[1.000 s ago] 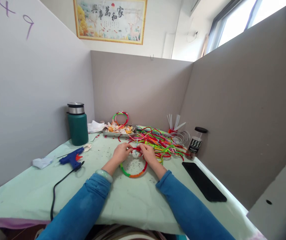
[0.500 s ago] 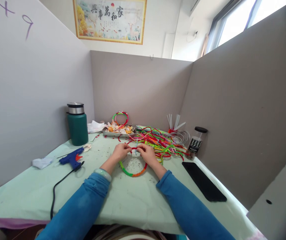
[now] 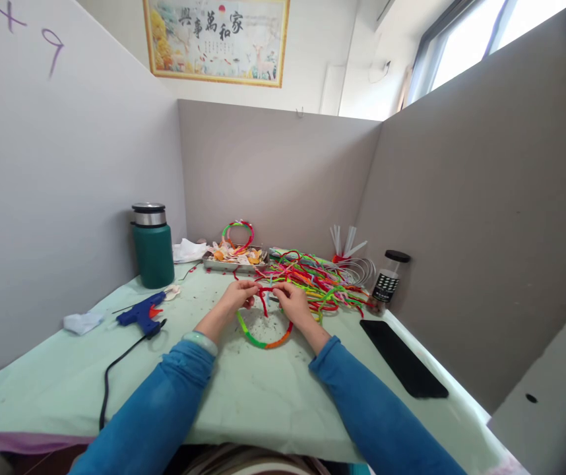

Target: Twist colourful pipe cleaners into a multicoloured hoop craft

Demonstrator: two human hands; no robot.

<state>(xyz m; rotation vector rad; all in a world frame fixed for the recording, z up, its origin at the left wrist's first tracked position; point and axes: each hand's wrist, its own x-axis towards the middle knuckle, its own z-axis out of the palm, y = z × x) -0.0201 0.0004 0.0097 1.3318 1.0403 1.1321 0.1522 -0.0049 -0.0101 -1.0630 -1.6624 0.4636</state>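
My left hand and my right hand are close together over the middle of the cloth-covered table. Between their fingertips is the top of a ring wrapped in green, orange and red fuzzy stems. A red stem runs between both pinches, and one end of it hangs down inside the ring. Both hands have closed fingers. The ring's lower part shows below them, and its top is partly hidden by the fingers.
Behind my right hand lies a heap of colourful stems. A metal tray holds scraps and another ring. At left are a green bottle and a blue glue gun; at right, a jar and a black phone-like slab.
The red stem's loose end now hangs longer between my hands. My left hand has shifted slightly up and left, its fingers more curled.
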